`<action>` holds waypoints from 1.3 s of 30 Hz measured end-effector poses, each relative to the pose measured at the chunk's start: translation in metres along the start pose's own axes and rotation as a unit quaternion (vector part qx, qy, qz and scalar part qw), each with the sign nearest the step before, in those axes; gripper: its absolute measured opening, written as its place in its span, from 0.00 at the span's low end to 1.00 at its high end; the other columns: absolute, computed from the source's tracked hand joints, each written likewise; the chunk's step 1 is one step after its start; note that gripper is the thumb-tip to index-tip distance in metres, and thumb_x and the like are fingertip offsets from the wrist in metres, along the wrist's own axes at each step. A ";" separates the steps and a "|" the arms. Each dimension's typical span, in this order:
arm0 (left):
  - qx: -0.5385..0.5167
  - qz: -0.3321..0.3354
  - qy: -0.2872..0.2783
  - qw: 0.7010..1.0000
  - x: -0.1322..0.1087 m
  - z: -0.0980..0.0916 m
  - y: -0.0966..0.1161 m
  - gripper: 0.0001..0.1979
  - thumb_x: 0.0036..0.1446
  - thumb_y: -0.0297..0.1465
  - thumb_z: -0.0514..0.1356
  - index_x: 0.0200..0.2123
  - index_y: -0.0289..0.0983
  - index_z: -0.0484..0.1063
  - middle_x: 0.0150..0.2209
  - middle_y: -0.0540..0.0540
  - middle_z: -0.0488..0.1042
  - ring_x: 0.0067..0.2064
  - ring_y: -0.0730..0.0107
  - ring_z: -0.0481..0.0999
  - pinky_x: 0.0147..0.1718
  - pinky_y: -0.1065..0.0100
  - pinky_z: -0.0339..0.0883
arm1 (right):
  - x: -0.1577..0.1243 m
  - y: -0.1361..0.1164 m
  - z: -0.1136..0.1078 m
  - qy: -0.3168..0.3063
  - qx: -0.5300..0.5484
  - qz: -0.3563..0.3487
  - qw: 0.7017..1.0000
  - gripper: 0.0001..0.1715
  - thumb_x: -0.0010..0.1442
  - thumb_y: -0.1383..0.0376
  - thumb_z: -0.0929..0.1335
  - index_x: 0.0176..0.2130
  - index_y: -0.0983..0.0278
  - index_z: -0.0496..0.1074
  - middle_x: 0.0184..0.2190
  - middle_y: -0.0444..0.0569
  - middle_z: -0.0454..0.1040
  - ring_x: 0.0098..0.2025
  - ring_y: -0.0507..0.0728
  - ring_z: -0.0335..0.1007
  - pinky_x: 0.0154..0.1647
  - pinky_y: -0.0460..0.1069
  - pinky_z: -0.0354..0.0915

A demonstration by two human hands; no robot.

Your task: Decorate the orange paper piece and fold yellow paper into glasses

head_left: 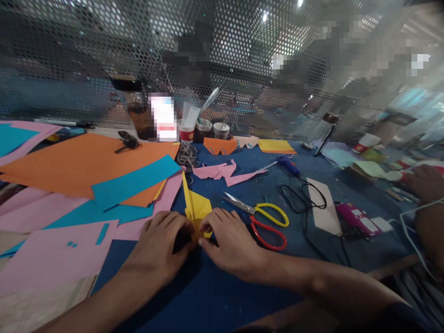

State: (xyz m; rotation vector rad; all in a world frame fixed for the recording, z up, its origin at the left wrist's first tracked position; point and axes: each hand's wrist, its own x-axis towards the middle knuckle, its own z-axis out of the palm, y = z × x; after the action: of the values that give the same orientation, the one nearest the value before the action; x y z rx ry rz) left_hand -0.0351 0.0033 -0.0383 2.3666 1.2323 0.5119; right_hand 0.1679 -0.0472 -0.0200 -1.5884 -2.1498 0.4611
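Both my hands meet at a piece of folded yellow paper (200, 206) over the blue table. My left hand (164, 243) pinches its near left part, with the fingertips curled in. From the other side my right hand (231, 240) grips the near right edge, thumb and fingers close together. A narrow yellow flap stands up at the paper's left. Just right of my right hand lie scissors (258, 217) with one yellow and one red handle, blades apart. Cut pink paper strips (225, 172) lie beyond the yellow paper.
Orange sheets (79, 162), a blue strip (138, 180) and pink sheets (52, 259) cover the left side. Paper cups (187, 133) and a jar (135, 111) stand at the back by the perforated metal screen. A glue gun (288, 165) and its black cord lie right; another person's hand (425, 182) is far right.
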 end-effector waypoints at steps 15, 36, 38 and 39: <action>-0.023 -0.005 -0.004 1.000 0.000 -0.003 0.002 0.06 0.57 0.37 0.66 0.36 0.43 0.74 0.40 0.46 0.79 0.48 0.48 0.72 0.49 0.49 0.62 | 0.005 0.013 -0.009 0.101 0.081 -0.001 0.992 0.09 0.63 0.74 0.67 0.42 0.62 0.70 0.42 0.48 0.76 0.44 0.57 0.74 0.47 0.52 0.67; 0.031 0.063 0.015 0.997 -0.005 -0.006 -0.008 0.09 0.63 0.36 0.60 0.45 0.44 0.77 0.48 0.45 0.81 0.53 0.49 0.76 0.52 0.48 0.65 | -0.004 0.040 -0.040 0.063 -0.160 -0.003 0.985 0.18 0.71 0.71 0.64 0.58 0.63 0.72 0.59 0.57 0.74 0.59 0.67 0.68 0.59 0.65 0.66; 0.031 0.070 0.013 0.997 -0.005 -0.006 -0.006 0.09 0.63 0.36 0.60 0.44 0.44 0.77 0.48 0.45 0.81 0.52 0.50 0.77 0.50 0.49 0.65 | -0.016 0.047 -0.049 0.057 -0.159 0.022 0.985 0.17 0.70 0.70 0.66 0.56 0.62 0.74 0.58 0.56 0.73 0.59 0.67 0.68 0.59 0.65 0.67; 0.032 0.074 0.013 0.997 -0.005 -0.006 -0.005 0.09 0.63 0.36 0.60 0.44 0.44 0.77 0.47 0.45 0.81 0.51 0.50 0.77 0.49 0.50 0.65 | -0.022 0.050 -0.053 0.051 -0.151 0.029 0.987 0.17 0.69 0.70 0.67 0.56 0.60 0.74 0.58 0.56 0.73 0.59 0.67 0.68 0.59 0.65 0.67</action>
State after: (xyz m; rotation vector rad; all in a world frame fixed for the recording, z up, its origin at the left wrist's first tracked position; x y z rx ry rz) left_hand -0.0445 0.0035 -0.0364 2.5257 1.1045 0.5606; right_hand 0.2419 -0.0528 -0.0029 -1.7960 -2.1780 0.0677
